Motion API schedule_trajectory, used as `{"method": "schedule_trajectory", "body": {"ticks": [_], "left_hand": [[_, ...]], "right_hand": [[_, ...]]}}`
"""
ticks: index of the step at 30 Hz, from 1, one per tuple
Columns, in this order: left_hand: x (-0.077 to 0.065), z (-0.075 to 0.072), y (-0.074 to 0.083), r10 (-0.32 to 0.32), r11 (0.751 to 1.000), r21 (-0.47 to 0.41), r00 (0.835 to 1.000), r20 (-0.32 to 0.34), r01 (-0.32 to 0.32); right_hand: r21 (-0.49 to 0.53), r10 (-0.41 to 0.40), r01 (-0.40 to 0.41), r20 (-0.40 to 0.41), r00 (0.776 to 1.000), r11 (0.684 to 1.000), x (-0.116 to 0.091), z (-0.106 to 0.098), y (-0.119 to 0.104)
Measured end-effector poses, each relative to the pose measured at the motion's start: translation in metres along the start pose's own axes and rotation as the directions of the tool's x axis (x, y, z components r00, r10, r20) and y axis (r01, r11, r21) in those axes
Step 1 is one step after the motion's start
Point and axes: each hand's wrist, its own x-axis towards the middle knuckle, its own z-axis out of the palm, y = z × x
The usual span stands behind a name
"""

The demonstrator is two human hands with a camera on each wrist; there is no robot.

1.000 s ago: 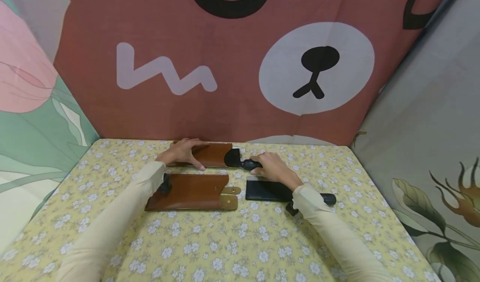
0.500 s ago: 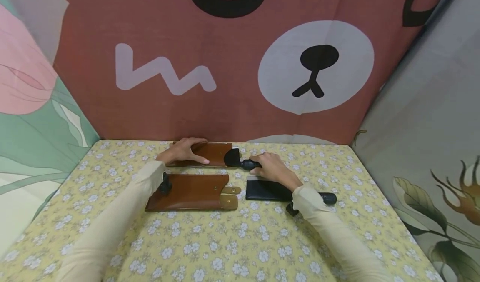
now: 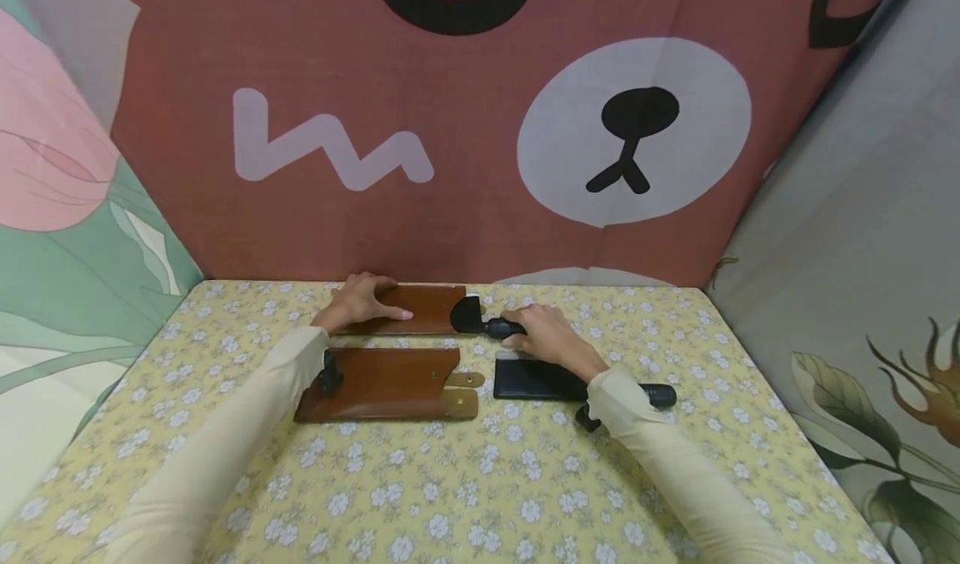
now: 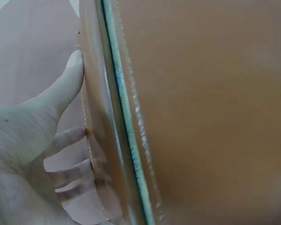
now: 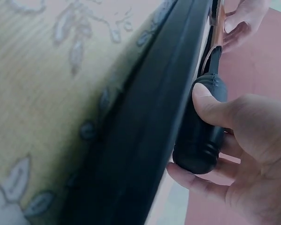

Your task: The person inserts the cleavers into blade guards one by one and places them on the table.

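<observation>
At the back of the table lies a brown leather sheath (image 3: 427,301), with a cleaver in its mouth. A dark blade part (image 3: 467,315) shows at the sheath's curved opening. My left hand (image 3: 357,300) holds the sheath's left part, thumb across its top and fingers at the far edge. My right hand (image 3: 550,332) grips the cleaver's bulbous black handle (image 5: 201,136), thumb along one side. Nearer me is a second brown sheath (image 3: 382,381) with two tan snap straps. A black cleaver (image 3: 536,378) lies below my right wrist, partly covered by my sleeve.
Yellow floral cloth (image 3: 420,497) covers the table. A reddish-brown hanging with a bear print (image 3: 337,239) stands right behind its back edge. A grey curtain (image 3: 847,239) closes off the right, and a green and pink one (image 3: 67,281) the left.
My left thumb has moved from the cloth at the sheath's near edge up onto its top, and the left fingers have drawn back leftward. The right hand and cleaver look the same.
</observation>
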Motion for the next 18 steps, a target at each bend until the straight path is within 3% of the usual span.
{"method": "schedule_trajectory", "body": {"ticks": [14, 18], "left_hand": [[0.0103, 0.0061, 0.0038, -0.012, 1.000, 0.002, 1.000, -0.006, 0.012], [0.0101, 0.0006, 0.0057, -0.008, 0.999, 0.034, 0.997, 0.081, 0.005]], "right_hand": [[0.015, 0.002, -0.002, -0.003, 1.000, 1.000, 0.0032, 0.0024, 0.0027], [0.011, -0.007, 0.007, -0.009, 1.000, 1.000, 0.0036, 0.0011, 0.0033]]}}
